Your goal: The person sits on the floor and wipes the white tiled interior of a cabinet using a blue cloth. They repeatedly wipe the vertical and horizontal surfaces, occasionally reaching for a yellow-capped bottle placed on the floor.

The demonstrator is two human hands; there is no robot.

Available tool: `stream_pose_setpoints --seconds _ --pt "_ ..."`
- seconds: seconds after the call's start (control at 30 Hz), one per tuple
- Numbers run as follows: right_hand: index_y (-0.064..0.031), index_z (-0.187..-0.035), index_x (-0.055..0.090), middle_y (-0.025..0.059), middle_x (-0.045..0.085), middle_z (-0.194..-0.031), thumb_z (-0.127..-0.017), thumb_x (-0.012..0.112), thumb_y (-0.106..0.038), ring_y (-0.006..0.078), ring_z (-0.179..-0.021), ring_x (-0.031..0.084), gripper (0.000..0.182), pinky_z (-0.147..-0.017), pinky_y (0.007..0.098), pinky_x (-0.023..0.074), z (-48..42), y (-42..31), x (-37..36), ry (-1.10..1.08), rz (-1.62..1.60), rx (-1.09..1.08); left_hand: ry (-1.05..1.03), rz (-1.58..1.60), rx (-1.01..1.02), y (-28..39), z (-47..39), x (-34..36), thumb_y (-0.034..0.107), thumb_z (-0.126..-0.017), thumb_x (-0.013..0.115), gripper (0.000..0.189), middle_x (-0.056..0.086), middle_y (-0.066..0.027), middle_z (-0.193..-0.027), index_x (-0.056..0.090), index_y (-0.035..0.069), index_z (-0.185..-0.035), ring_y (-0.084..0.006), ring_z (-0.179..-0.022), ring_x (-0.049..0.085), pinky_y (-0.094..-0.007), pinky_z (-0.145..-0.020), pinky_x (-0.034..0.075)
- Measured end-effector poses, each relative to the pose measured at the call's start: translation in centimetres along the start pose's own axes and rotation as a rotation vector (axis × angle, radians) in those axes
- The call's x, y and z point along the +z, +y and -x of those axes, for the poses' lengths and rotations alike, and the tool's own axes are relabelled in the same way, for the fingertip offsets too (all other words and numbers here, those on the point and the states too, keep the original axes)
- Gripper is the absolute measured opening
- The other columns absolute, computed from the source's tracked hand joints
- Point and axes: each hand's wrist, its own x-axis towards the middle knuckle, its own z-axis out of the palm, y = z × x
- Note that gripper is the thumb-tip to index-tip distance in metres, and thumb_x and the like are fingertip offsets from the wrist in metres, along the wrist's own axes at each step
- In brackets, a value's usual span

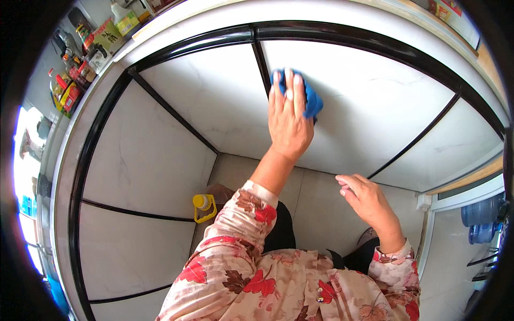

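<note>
My left hand [290, 110] presses a blue cloth [313, 98] flat against a white marble-patterned cabinet panel [361, 100]. Its fingers point up the panel, just right of a black vertical trim strip [260, 60]. Part of the cloth is hidden under the palm and fingers. Lower and to the right, my right hand [365, 198] hangs in the air in front of the floor, with nothing in it. Its fingers are loosely bent, and the thumb stands apart from them.
Black rounded trim [353, 36] runs under the white counter edge [305, 12]. Sauce bottles and packets [76, 76] crowd the counter at upper left. A jug with a yellow cap and handle [204, 204] stands on the floor by my left arm. Blue water bottles [482, 212] are at far right.
</note>
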Motion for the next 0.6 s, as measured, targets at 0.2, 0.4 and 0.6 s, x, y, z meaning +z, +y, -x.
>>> stream_pose_setpoints --seconds 0.2,0.4,0.6 --pt "-0.0029 -0.115 0.061 0.0155 0.066 -0.098 -0.089 0.061 -0.006 0.0335 -0.087 0.066 0.026 -0.076 0.0387 0.0532 0.5 0.3 -0.1 -0.026 0.066 -0.003 -0.013 -0.083 -0.012 -0.5 -1.7 -0.9 0.004 -0.081 0.057 0.073 0.036 -0.0289 -0.148 0.027 -0.004 -0.147 -0.0517 -0.137 0.031 -0.0558 -0.111 0.026" --pt "-0.0028 -0.114 0.062 0.0164 0.066 -0.097 -0.088 0.062 -0.007 0.0363 -0.086 0.064 0.026 -0.077 0.0405 0.0529 0.1 0.0 -0.1 -0.033 0.109 -0.025 0.211 0.014 -0.178 2.1 -4.2 1.6 -0.003 -0.076 0.06 0.079 0.027 -0.0338 -0.15 0.025 -0.009 -0.147 -0.0539 -0.138 0.026 -0.0558 -0.115 0.019" --pt "-0.0043 -0.112 0.063 0.0161 0.065 -0.095 -0.086 0.064 -0.008 0.0373 -0.085 0.064 0.026 -0.076 0.0438 0.0529 0.3 1.1 1.2 -0.067 0.156 -0.076 -0.043 0.196 0.169 10.3 -6.3 4.2 0.003 -0.085 0.051 0.061 0.037 -0.0162 -0.151 0.039 0.004 -0.144 -0.0394 -0.14 0.033 -0.0486 -0.115 0.027"
